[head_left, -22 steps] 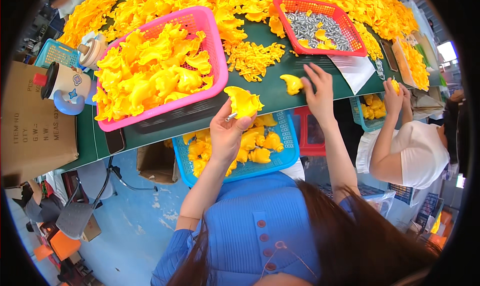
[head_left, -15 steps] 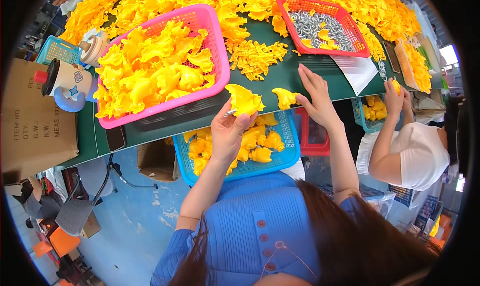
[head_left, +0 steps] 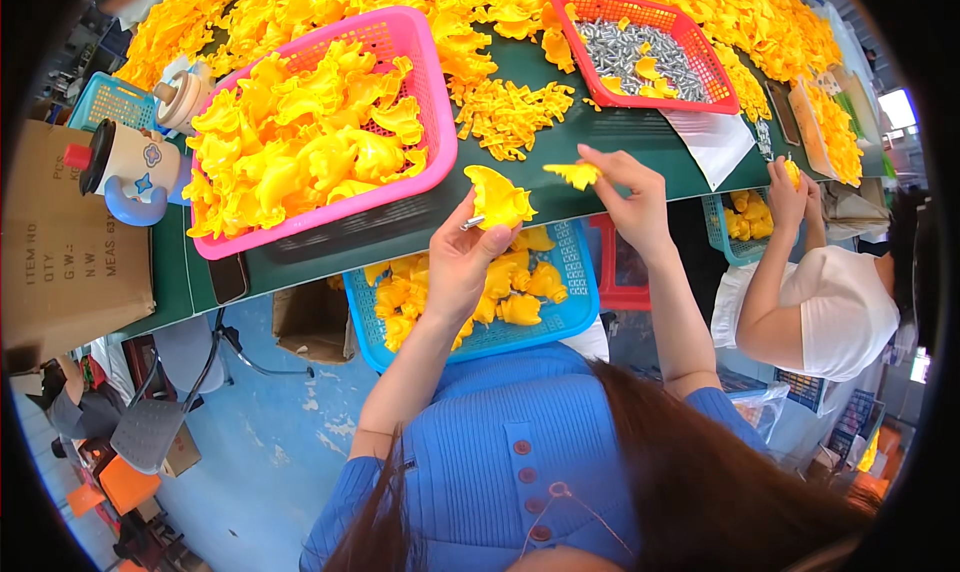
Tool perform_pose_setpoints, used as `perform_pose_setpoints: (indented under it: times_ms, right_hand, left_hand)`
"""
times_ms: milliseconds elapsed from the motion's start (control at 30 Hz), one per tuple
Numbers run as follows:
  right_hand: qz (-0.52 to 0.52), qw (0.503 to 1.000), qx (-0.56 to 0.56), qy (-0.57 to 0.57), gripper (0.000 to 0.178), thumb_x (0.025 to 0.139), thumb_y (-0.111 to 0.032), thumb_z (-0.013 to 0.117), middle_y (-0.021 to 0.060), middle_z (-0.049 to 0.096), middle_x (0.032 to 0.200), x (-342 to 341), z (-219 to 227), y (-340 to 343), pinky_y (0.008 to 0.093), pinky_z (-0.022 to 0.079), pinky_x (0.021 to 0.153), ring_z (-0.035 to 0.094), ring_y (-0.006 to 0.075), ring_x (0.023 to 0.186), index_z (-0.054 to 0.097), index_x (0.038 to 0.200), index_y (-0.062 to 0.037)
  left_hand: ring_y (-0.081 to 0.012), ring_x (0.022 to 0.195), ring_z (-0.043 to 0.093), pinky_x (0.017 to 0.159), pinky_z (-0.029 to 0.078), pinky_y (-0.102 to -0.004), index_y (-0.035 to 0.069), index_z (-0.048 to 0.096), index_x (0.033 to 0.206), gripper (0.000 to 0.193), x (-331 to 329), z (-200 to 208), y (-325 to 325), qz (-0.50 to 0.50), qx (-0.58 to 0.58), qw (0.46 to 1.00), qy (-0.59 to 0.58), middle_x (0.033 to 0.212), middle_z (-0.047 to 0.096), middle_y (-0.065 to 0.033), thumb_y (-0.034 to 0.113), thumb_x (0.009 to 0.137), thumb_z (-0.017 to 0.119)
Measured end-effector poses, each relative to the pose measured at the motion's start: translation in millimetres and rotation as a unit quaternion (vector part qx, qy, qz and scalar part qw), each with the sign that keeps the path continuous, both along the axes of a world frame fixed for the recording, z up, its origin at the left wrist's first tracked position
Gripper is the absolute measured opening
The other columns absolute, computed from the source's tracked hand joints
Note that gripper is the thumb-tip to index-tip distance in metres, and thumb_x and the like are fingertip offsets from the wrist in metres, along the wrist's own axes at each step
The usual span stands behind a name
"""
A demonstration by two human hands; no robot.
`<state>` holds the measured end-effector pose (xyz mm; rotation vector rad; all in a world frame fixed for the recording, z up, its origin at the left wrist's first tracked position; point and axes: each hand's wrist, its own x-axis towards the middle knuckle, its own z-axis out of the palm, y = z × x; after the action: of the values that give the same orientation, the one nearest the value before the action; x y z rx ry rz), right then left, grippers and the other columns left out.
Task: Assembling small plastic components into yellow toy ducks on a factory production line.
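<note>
The left hand [head_left: 462,260] has its grip clamped on a yellow shell [head_left: 504,202], a silver pin [head_left: 472,223] jutting toward eight o'clock. At the shell's two o'clock, apart, the right hand [head_left: 636,200] pinches a yellow piece [head_left: 572,175], long axis roughly nine-to-three. A blue basket [head_left: 576,267] sits toward six.

A ribbed blue short-sleeved top [head_left: 455,472] has round dark-red buttons [head_left: 526,476] down its front.
</note>
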<state>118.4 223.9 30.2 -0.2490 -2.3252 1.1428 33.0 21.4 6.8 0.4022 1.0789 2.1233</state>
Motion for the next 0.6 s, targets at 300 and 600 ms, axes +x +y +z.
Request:
perform_pose_setpoints:
  times_ms: [300, 600]
  right_hand:
    - [-0.061, 0.955, 0.29, 0.033, 0.037, 0.067, 0.008, 0.061, 0.0096, 0.061, 0.094, 3, -28, 7, 0.0308, 0.048, 0.074, 0.057, 0.0255, 0.087, 0.061, 0.103, -0.0027]
    - [0.012, 0.977, 0.202, -0.063, 0.039, 0.07, -0.001, 0.066, 0.0126, 0.057, 0.111, 6, -22, 9, 0.0336, 0.044, 0.085, 0.053, 0.0291, 0.1, 0.059, 0.108, -0.0039]
  left_hand:
    - [-0.0215, 0.113, 0.049, 0.097, 0.041, -0.0344, -0.002, 0.038, 0.129, 0.051, -4, -6, -4, 0.023, 0.012, 0.999, -0.039, 0.127, 0.046, -0.0123, 0.012, 0.084, 0.06]
    - [-0.0213, 0.111, 0.051, 0.096, 0.042, -0.0345, -0.002, 0.038, 0.129, 0.055, -2, -8, 5, 0.007, -0.022, 1.0, -0.002, 0.125, 0.048, -0.0121, 0.014, 0.083, 0.063]
